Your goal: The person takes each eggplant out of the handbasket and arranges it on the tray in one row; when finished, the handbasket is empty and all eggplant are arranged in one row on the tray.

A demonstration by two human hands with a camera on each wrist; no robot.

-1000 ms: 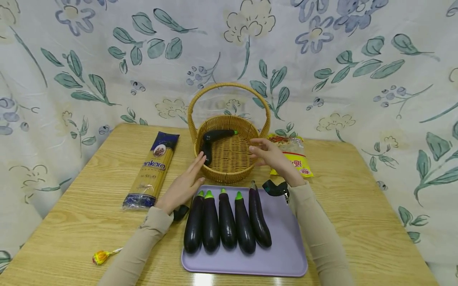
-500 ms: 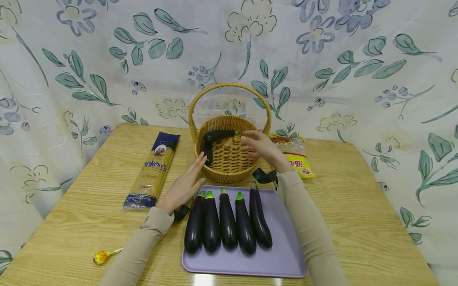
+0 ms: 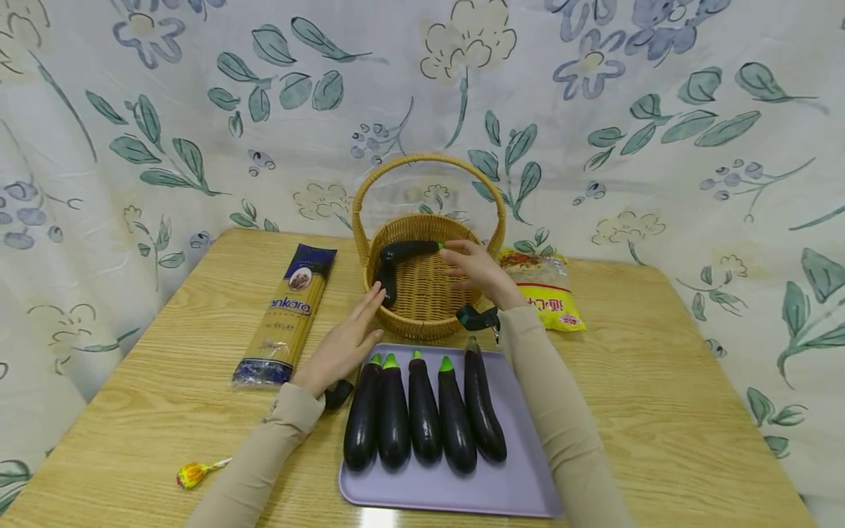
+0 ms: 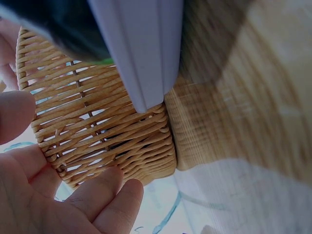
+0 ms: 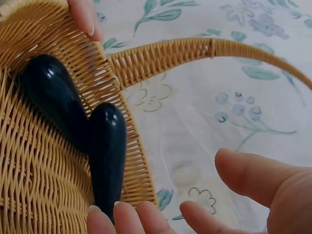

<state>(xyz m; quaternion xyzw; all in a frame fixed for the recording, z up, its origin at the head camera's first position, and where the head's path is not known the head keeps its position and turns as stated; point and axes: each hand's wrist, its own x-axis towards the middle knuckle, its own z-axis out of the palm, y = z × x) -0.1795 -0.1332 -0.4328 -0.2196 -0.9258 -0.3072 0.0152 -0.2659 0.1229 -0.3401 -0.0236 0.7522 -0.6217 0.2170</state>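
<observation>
Head view: two eggplants (image 3: 412, 251) lie in the basket (image 3: 422, 325), meeting at its left rear; five more on the tray (image 3: 488, 495) just in front; left hand (image 3: 339, 348) straight-fingered at the basket's left rim; right hand (image 3: 480, 268) loosely spread over the basket, near the rear eggplant's green end, contact unclear; right sleeve (image 3: 561, 418) covers the tray's right edge. Right wrist view adds left fingertips (image 5: 87, 20) at the rim; left wrist view adds the outer weave, partly blocked by the tray; tabletop (image 3: 673, 381) also bears pasta (image 3: 284, 323), yellow bag (image 3: 553, 302), lollipop (image 3: 191, 475).
</observation>
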